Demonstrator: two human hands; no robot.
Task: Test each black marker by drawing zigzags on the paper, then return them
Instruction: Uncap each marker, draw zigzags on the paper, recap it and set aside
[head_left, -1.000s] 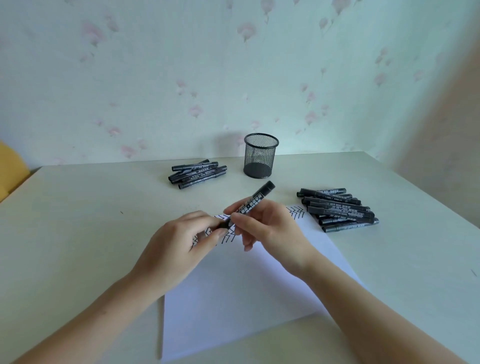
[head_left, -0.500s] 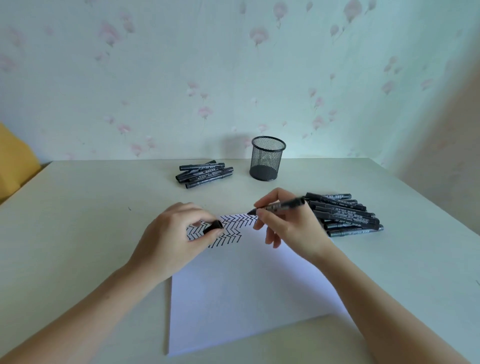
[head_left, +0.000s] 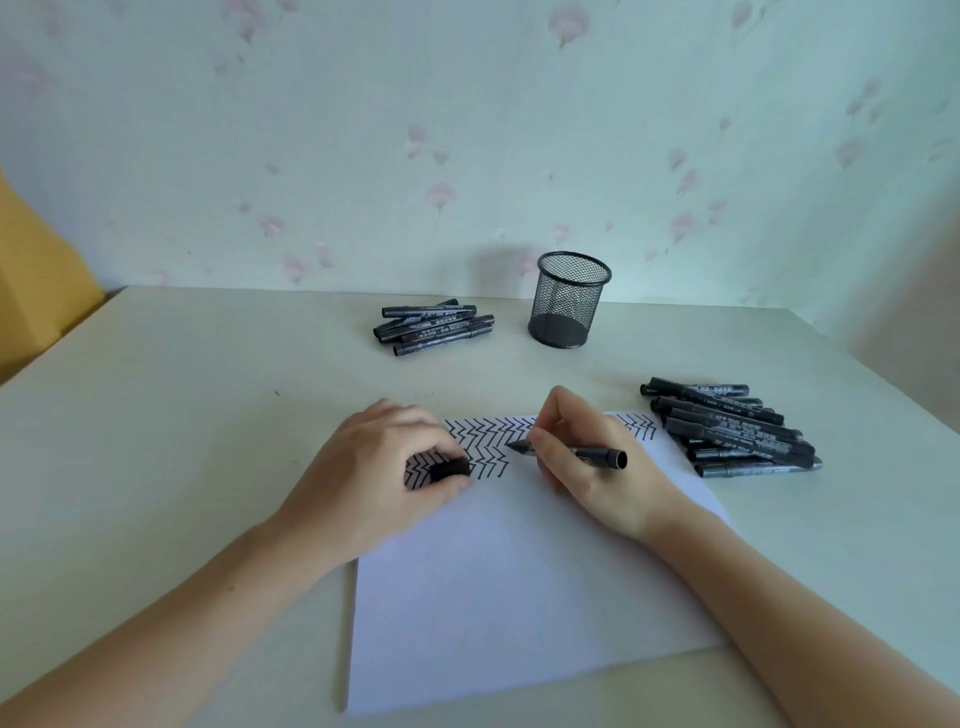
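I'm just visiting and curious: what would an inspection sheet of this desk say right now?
Surface: pale cream table, flat and matt.
Job's things: white paper sheet with black zigzag rows along its far edge; uncapped black marker, tip at the paper; black cap; large pile of black markers right of the paper; smaller pile farther back.
Clutter: black wire-mesh pen cup, upright, seems empty.
Grippers: right hand grips the marker; left hand pinches the cap, resting on the paper.
Cables: nothing seen.
Surroundings: pale wallpaper with pink flowers; yellow object at the left edge.
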